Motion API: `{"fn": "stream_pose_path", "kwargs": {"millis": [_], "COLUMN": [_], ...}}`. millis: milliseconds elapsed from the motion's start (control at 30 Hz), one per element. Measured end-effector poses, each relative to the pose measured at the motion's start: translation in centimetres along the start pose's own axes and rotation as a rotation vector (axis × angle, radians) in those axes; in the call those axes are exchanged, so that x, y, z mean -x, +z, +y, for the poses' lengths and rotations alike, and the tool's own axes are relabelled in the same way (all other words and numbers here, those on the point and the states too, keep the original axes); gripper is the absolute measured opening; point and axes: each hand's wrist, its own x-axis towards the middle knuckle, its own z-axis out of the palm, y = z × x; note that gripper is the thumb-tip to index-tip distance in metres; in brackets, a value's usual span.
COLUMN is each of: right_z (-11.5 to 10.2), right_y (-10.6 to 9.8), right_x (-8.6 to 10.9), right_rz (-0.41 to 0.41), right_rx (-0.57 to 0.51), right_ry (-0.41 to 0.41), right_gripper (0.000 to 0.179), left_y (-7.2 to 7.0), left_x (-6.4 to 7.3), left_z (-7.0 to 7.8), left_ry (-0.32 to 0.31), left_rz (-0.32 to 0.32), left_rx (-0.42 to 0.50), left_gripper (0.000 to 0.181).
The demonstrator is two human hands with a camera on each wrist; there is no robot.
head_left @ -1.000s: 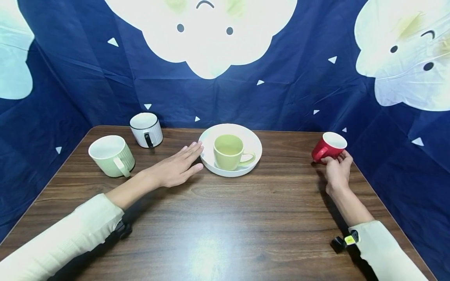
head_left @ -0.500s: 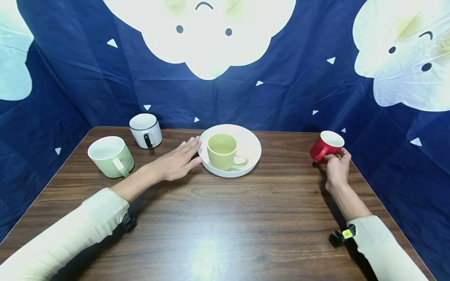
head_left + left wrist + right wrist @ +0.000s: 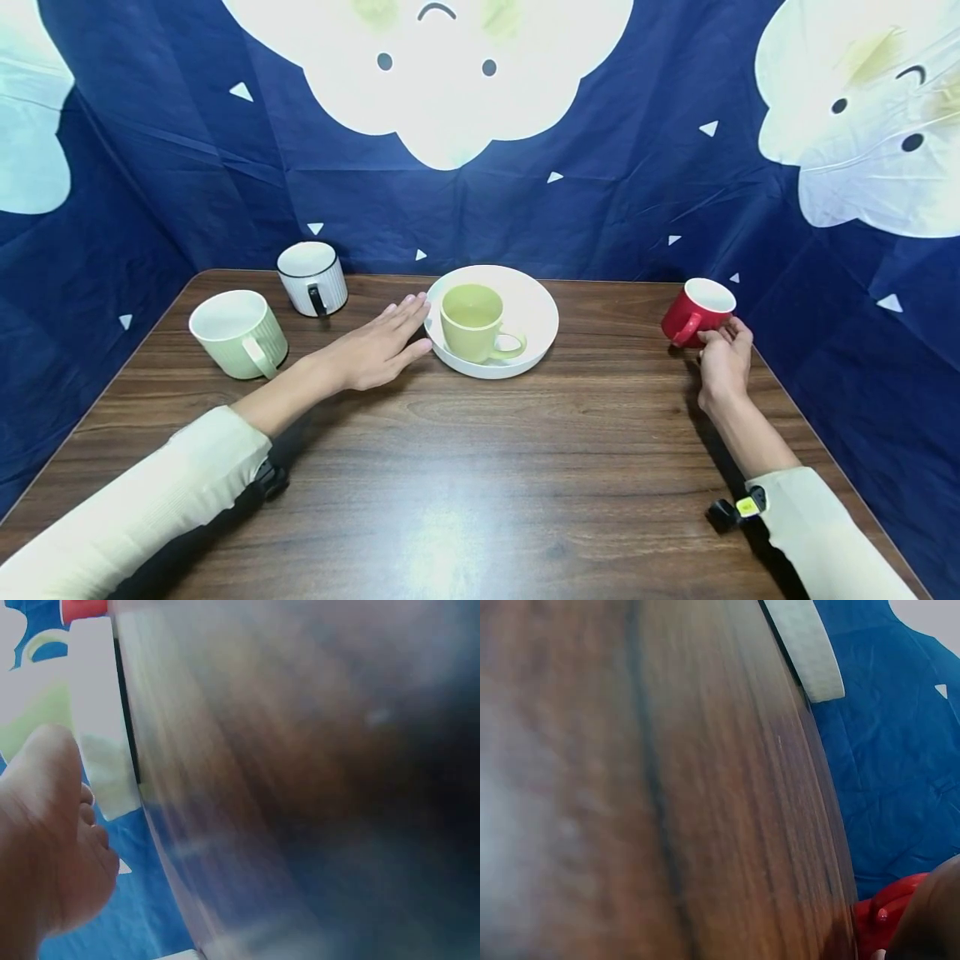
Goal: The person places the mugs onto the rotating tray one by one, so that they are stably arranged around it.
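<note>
My left hand (image 3: 375, 348) lies flat with straight fingers, its fingertips and thumb at the left rim of a white round plate (image 3: 536, 333); whether they touch it is hard to tell. On that plate a yellow-green cup (image 3: 471, 325) stands upright in the left part, handle to the right. At the table's right side, my right hand (image 3: 726, 362) holds a red mug (image 3: 681, 315) low on its near side, thumb by the handle and fingers at the right. The right wrist view shows only a bit of the red mug (image 3: 900, 892) and hand.
A pale green ribbed mug (image 3: 240, 346) stands at the left, near my left forearm. Behind it is a white ribbed mug (image 3: 300, 287) with a black handle. The wooden table (image 3: 525, 467) ends at a blue cloth backdrop (image 3: 615, 225) printed with clouds.
The yellow-green cup has shifted left on the plate. My left fingertips have moved slightly forward. The red mug has moved slightly back and left with my right hand at it.
</note>
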Motion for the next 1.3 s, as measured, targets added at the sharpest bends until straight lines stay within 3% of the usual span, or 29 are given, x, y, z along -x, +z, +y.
{"fn": "stream_pose_path", "kwargs": {"millis": [167, 533, 833, 1067, 1300], "right_z": [0.0, 0.0, 0.1, 0.1, 0.1], "right_y": [-0.3, -0.4, 0.0, 0.5, 0.8], "right_x": [0.9, 1.4, 2.1, 2.1, 2.1], "right_rz": [-0.019, -0.036, -0.051, -0.103, -0.114], "right_rx": [0.013, 0.07, 0.026, -0.029, -0.018], "right_ry": [-0.026, 0.011, 0.055, 0.067, 0.063], "right_gripper": [0.072, 0.069, 0.026, 0.018, 0.015], "left_y": [0.0, 0.2, 0.5, 0.7, 0.9], "left_x": [1.1, 3.2, 4.4, 5.0, 5.3], "left_z": [0.5, 1.8, 2.8, 3.6, 4.1], "left_ry": [0.003, 0.02, 0.053, 0.068, 0.083], "left_rz": [-0.003, -0.021, -0.016, -0.04, -0.049], "left_rx": [0.001, 0.013, 0.019, 0.04, 0.032], "left_gripper": [0.077, 0.075, 0.075, 0.076, 0.075]}}
